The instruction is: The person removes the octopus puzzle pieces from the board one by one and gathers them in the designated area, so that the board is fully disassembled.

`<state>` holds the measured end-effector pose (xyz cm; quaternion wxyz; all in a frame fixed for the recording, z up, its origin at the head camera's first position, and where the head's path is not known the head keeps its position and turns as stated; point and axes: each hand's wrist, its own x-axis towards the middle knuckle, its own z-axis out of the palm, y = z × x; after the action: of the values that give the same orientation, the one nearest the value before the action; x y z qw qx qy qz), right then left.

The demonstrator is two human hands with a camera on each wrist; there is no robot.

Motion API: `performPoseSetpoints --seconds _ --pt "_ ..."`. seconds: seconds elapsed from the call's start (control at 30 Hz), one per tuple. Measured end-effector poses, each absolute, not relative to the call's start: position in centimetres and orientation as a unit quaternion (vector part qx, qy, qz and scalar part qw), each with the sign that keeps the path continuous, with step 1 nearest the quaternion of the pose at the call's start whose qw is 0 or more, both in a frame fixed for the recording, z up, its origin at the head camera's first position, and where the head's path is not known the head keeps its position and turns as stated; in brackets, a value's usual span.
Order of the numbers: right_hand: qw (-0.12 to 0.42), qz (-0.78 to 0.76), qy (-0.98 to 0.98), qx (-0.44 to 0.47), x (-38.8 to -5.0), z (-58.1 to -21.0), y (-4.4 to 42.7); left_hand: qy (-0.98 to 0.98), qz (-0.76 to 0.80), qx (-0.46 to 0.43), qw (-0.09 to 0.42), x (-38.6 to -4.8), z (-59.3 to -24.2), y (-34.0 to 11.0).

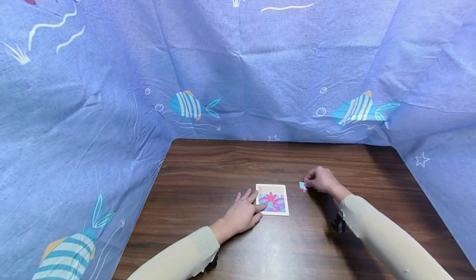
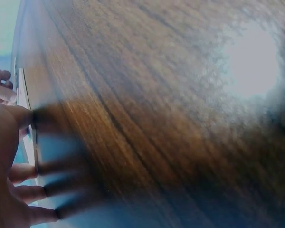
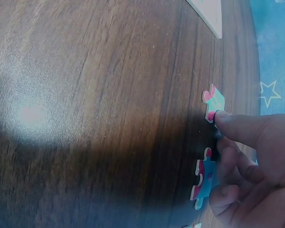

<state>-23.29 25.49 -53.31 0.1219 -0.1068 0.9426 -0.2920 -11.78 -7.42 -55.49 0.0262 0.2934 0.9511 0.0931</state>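
Observation:
A white-framed puzzle lies flat on the table; pink and blue pieces fill its lower part, and its upper part shows a bare grey-beige backing. The left hand rests on its left edge with fingers spread, also seen from the side in the left wrist view. To the right of the frame the right hand pinches a light blue and pink puzzle piece between thumb and finger. In the right wrist view the thumb lies on the edge of that piece, and another piece lies beneath the curled fingers.
A dark wood-grain table carries everything. Blue cloth with fish prints stands behind it and along both sides. At the bottom edge of the right wrist view, a bit of another light piece shows.

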Motion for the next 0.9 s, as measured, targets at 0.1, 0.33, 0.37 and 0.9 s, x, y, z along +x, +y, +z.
performPoseSetpoints --seconds 0.1,0.33,0.37,0.9 --pt "0.124 -0.295 0.942 -0.102 -23.2 -53.3 25.5 0.951 0.087 0.296 0.03 -11.8 -55.5 -7.4" --pt "0.135 -0.305 0.937 -0.103 -23.1 -52.7 25.2 0.949 0.079 0.303 0.032 -12.0 -55.3 -7.5" --pt "0.133 -0.305 0.937 -0.108 -23.1 -52.5 25.1 0.949 0.076 0.304 0.028 -12.1 -55.3 -7.5" --pt "0.104 -0.283 0.934 -0.19 -20.5 -51.4 21.3 0.943 0.064 0.327 -0.002 -12.1 -55.2 -6.8"
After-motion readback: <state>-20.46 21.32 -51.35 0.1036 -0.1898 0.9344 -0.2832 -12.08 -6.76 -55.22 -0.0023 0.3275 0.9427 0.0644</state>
